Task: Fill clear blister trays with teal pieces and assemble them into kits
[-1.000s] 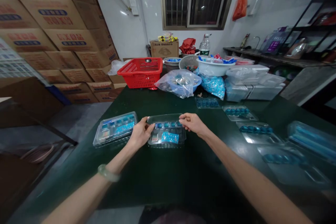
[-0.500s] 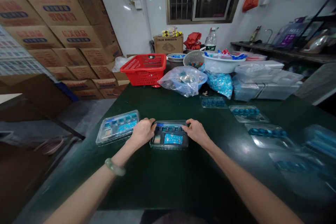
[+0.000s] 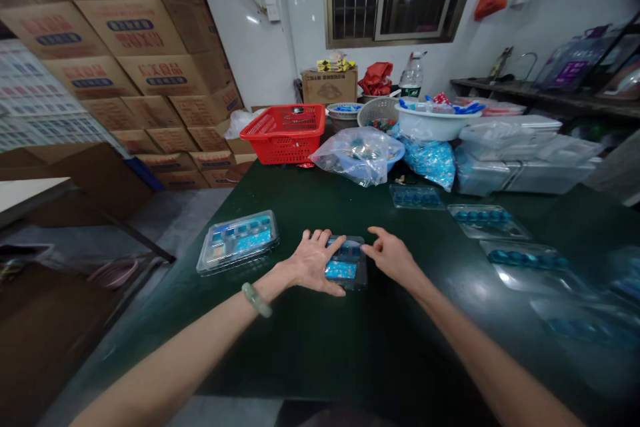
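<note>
A clear plastic box [image 3: 341, 271] lies on the dark green table, with a blue patterned packet and blue pieces inside. My left hand [image 3: 316, 262] is spread flat across its left part, fingers stretched out, covering what is beneath. A pale green bangle [image 3: 257, 300] circles the left wrist. At the box's right edge is my right hand [image 3: 393, 256], its thumb by the rim and its index finger apart from the thumb; the other fingers are curled. To the left, a similar filled clear box [image 3: 239, 241] rests on the table, untouched.
Clear trays with blue round pieces [image 3: 484, 216] line the table's right side. Behind stand a red basket [image 3: 285, 137], a bagged blue bowl [image 3: 363, 155], a white basin [image 3: 436, 125] and stacked clear boxes [image 3: 535, 173]. Cartons [image 3: 145, 73] are piled at the left.
My left hand has gone from gripping the box's left edge to lying spread over it. My right hand has loosened at the right corner. The view has shifted slightly left.
</note>
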Motion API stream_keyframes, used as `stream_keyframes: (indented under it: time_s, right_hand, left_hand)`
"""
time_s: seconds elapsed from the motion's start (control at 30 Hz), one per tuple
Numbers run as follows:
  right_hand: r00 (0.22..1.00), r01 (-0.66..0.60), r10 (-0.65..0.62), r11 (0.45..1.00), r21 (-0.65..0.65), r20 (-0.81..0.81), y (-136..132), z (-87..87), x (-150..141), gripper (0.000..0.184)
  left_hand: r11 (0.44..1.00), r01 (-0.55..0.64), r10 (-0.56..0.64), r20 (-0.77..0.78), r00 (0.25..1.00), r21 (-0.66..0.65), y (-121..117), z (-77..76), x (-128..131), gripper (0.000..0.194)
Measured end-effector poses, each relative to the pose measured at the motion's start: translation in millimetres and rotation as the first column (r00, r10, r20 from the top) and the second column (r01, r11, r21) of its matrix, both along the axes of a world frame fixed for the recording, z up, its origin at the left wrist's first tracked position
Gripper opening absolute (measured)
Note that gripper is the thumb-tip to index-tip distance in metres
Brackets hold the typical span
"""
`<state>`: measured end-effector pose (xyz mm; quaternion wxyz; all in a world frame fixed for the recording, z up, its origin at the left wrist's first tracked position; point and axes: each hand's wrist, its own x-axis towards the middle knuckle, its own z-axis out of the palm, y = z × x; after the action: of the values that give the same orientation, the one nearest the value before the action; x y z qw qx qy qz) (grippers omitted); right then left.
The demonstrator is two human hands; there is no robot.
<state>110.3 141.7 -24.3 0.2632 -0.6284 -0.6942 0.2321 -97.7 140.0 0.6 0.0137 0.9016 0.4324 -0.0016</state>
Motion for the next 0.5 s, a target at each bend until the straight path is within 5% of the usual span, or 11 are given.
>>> stream_keyframes:
  time_s: [0.1, 0.2, 0.33, 0.4, 0.5]
  right_hand:
    - [0.993, 0.034, -0.024, 0.995, 0.092, -0.112, -15, 10.6, 38, 0.042]
    - [0.972, 0.133, -0.095, 0.976, 0.171, -0.217, -40, 12.9, 82, 0.039]
    - [0.975, 0.205, -0.179, 0.955, 0.215, -0.135, -80, 4.3, 122, 0.029]
    - [0.982, 0.188, -0.182, 0.960, 0.207, -0.047, -97, -1.8, 129, 0.024]
    - [0.990, 0.121, -0.131, 0.983, 0.136, 0.061, -114, -8.8, 124, 0.025]
  left_hand:
    - [0.996, -0.064, 0.065, -0.018, 0.998, 0.061, -7, 9.4, -1, 0.101]
    - [0.984, -0.119, 0.121, -0.004, 0.993, 0.134, -15, 35.0, -14, 0.094]
    - [0.930, -0.267, 0.261, 0.057, 0.964, 0.251, 2, 65.2, -75, 0.081]
    - [0.879, -0.374, 0.398, -0.023, 0.917, 0.295, 24, 61.3, -118, 0.084]
    - [0.861, -0.439, 0.458, -0.016, 0.889, 0.258, 51, 34.3, -172, 0.087]
